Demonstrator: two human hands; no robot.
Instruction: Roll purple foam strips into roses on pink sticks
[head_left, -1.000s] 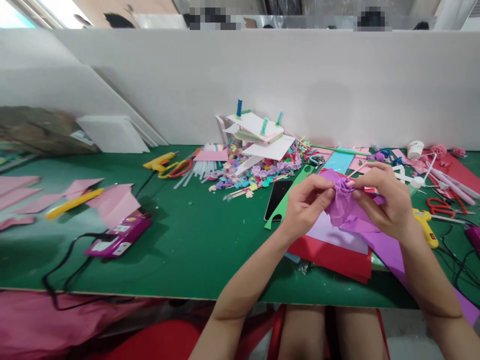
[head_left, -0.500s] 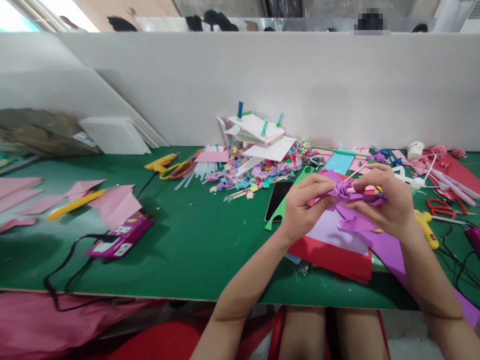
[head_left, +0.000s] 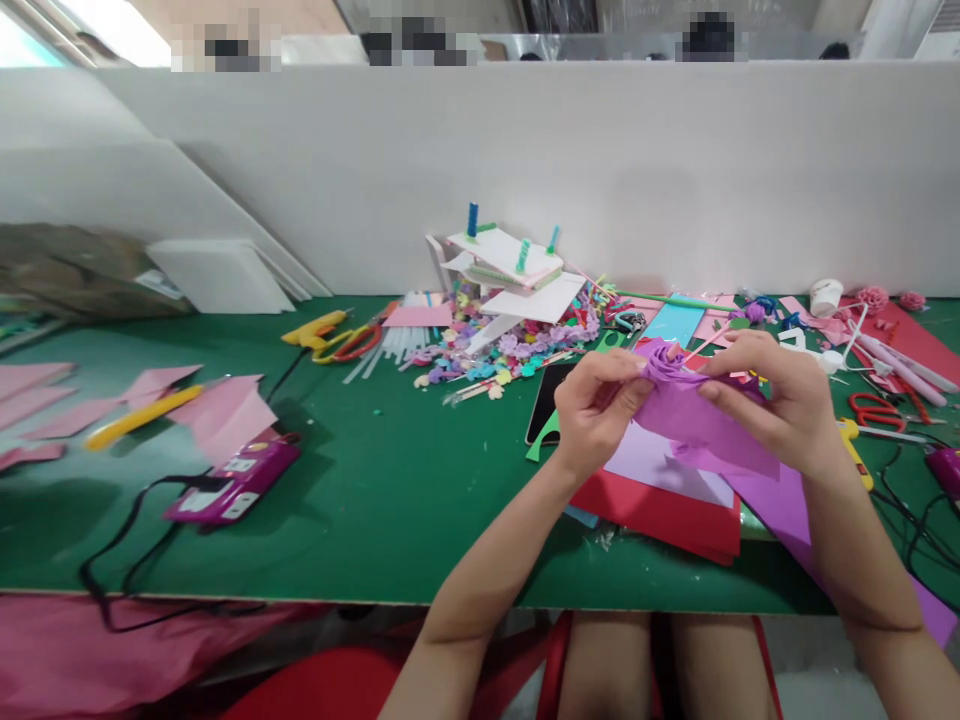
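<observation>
Purple paper [head_left: 709, 430] hung gathered between the left hand [head_left: 596, 410] and right hand [head_left: 784, 400], both hands pinching it with thumb against fingers, forearms [head_left: 487, 560] angled inward. Red sheets [head_left: 652, 515] lay beneath; leftward, green worktop [head_left: 405, 490] stretched broadly, its near edge passing under the forearms.
</observation>
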